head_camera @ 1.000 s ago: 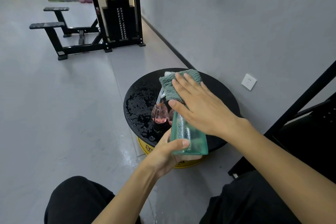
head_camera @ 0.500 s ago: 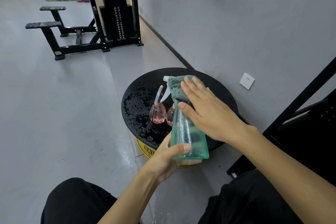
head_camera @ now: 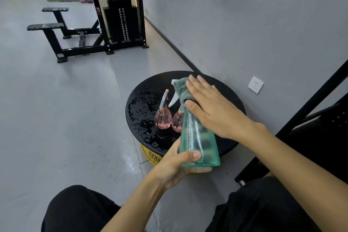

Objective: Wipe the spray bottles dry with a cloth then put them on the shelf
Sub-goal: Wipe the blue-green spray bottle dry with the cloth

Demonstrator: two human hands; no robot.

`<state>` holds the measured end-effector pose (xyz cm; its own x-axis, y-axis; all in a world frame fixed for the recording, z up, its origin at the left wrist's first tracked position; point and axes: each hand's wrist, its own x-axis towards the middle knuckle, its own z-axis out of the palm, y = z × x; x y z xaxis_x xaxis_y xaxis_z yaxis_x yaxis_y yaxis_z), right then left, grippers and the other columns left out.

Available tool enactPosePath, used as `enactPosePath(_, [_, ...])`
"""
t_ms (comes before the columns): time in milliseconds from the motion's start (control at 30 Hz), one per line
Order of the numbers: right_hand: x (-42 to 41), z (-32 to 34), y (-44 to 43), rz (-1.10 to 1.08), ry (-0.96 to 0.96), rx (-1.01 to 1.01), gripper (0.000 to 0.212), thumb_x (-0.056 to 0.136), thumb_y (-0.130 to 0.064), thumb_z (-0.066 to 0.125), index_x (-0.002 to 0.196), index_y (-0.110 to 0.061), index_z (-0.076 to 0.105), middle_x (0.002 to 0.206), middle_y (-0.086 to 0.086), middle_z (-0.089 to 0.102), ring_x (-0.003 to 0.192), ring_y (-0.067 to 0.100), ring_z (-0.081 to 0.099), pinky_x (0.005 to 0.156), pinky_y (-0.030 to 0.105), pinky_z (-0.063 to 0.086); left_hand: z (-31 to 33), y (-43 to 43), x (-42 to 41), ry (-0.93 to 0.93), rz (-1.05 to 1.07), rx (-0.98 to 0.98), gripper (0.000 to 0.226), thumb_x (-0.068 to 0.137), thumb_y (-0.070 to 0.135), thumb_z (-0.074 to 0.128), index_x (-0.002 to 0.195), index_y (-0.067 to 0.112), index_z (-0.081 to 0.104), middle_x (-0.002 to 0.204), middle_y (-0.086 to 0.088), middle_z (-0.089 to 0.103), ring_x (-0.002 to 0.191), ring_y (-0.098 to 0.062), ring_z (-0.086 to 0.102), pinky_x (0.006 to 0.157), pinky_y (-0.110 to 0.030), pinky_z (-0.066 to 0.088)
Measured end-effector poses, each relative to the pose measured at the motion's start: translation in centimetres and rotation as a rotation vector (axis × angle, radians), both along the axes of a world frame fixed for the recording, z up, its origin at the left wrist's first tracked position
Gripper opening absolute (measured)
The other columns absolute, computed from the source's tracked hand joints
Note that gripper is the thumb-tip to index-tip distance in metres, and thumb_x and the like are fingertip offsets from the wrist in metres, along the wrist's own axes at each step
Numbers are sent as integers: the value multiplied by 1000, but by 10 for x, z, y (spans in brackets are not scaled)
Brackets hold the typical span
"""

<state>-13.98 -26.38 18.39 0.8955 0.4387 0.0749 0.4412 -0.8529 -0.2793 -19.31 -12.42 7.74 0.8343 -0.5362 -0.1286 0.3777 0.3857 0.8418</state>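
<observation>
Head view: green spray bottle (head_camera: 197,137) held tilted above wet round table (head_camera: 139,103).
Left hand (head_camera: 175,164): wrapped round bottle's bottom end.
Right hand (head_camera: 212,111): fingers flat, pressing cloth (head_camera: 180,88) on bottle's top.
First pink bottle (head_camera: 163,118): upright on table.
Second pink bottle (head_camera: 177,122): just beside it.

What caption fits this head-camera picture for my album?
Left hand holds a green spray bottle, right hand presses a cloth on its top; two pink bottles stand on the wet table.

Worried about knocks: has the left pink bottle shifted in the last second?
No. The pink bottle keeps its spot on the table, same gap from the rim.
</observation>
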Motion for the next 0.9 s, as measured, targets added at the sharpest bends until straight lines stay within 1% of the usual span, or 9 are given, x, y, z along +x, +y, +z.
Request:
enactPosePath(133, [11, 2, 3, -44, 6, 71, 68, 98, -52, 18, 153, -18, 0, 161, -5, -9, 145, 6, -15, 121, 38, -1, 1, -3, 2, -8, 13, 7, 98, 49, 29, 88, 134, 8, 44, 119, -18, 63, 103, -32, 67, 73, -39, 57])
enactPosePath(200, [4, 1, 6, -17, 0, 73, 71, 95, -55, 15, 153, -18, 1, 161, -5, -9, 145, 5, -16, 121, 35, -3, 3, -1, 4, -10, 16, -10, 102, 45, 35, 92, 132, 8, 46, 117, -18, 64, 100, -30, 68, 71, -39, 57])
enactPosePath(333, [-13, 0, 10, 57, 9, 47, 75, 89, -59, 8, 153, -20, 5, 160, -9, -7, 144, 1, -15, 120, 30, -5, 2, 5, 6, -10, 26, -8, 75, 53, 25, 78, 121, 13, 51, 101, -5, 72, 90, -23, 71, 68, -36, 58])
enactPosePath(433, [-5, 0, 5, 32, 0, 3, 70, 93, -56, 10, 153, -21, 3, 160, -9, -6, 145, 2, -13, 120, 32, -4, 2, 4, 5, -7, 5, -6, 93, 50, 30, 89, 130, 7, 48, 112, -16, 67, 97, -30, 69, 68, -37, 58])
enactPosePath(500, [5, 1, 3, -3, -19, 6, 67, 96, -54, 13, 153, -20, 3, 161, -7, -7, 145, 4, -13, 121, 35, -2, 5, 2, 4, -15, -4, -4, 104, 44, 38, 93, 131, 7, 47, 112, -14, 68, 98, -30, 69, 69, -37, 58])
enactPosePath(667, [10, -3, 3, -27, 1, 59, 67, 98, -52, 17, 153, -17, 2, 161, -5, -7, 146, 6, -13, 121, 36, -1, 2, 1, 3, 10, 3, -19, 110, 45, 39, 93, 136, 5, 43, 120, -23, 62, 103, -34, 66, 71, -39, 58])
enactPosePath(767, [-2, -3, 4, 33, 38, 71, 72, 92, -57, 11, 153, -20, 4, 161, -8, -5, 145, 2, -12, 121, 33, -1, 2, 4, 5, 8, 26, -23, 102, 52, 38, 90, 136, 4, 43, 125, -29, 57, 106, -37, 64, 71, -39, 58])
enactPosePath(833, [-6, -1, 2, 64, 57, 85, 76, 88, -61, 8, 153, -21, 6, 160, -10, -3, 145, -1, -11, 121, 32, 1, 2, 6, 6, -3, 34, -11, 88, 58, 30, 81, 135, 6, 45, 123, -26, 58, 105, -37, 64, 72, -39, 58])
enactPosePath(900, [-1, 3, -2, 59, 38, 63, 78, 87, -62, 7, 153, -21, 7, 160, -9, -3, 145, 1, -10, 122, 33, 2, 4, 7, 7, 2, 18, -15, 86, 57, 27, 78, 135, 7, 45, 122, -23, 60, 104, -35, 65, 71, -39, 58])
